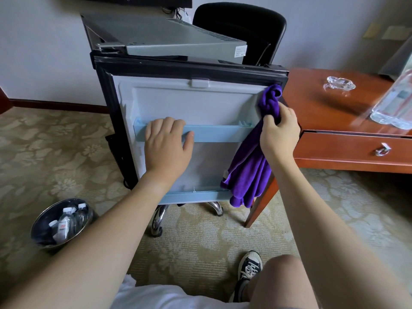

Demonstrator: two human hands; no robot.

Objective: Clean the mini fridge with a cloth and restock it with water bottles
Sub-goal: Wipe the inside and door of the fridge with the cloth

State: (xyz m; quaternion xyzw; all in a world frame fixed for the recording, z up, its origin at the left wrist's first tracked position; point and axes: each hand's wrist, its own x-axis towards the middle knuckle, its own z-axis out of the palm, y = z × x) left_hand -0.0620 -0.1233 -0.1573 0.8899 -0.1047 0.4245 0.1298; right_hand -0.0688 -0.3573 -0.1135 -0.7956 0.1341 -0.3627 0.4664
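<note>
Bare forearms, white top (156, 295), black-white lace-up sneaker (248, 267) w/ dark sock.

Head camera looks down, close to fridge door (191, 103).

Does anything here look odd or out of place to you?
Yes: several water bottles lie jumbled in a metal bin on the carpet, not in the fridge. The fridge door stands open with its shelf bare, while the left hand rests on the shelf and the right hand holds a purple cloth against the door's edge.
</note>
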